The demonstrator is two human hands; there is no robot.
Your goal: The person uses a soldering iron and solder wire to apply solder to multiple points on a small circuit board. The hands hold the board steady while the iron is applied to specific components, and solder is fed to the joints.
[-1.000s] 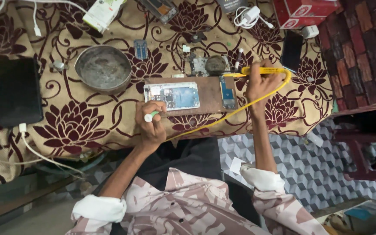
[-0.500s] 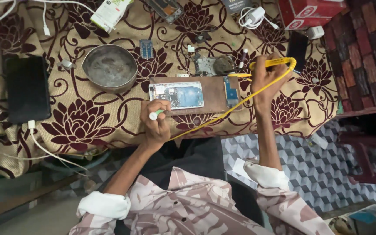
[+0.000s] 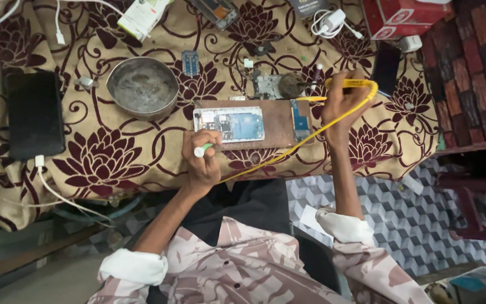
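The opened smartphone with its back removed, circuitry and blue battery bare (image 3: 229, 124), lay on a brown wooden work board (image 3: 277, 121) at the table's near edge. The left hand (image 3: 202, 160) was closed around a small white-and-green tube (image 3: 202, 150), resting at the phone's lower corner, much as it had a second before. The right hand (image 3: 341, 104) gripped a yellow-handled soldering iron (image 3: 349, 84), which had lifted slightly from the board's right end, its yellow cord (image 3: 288, 149) trailing toward the body. A round grey metal bowl (image 3: 142, 87) stood left of the board on the floral brown tablecloth (image 3: 113, 157).
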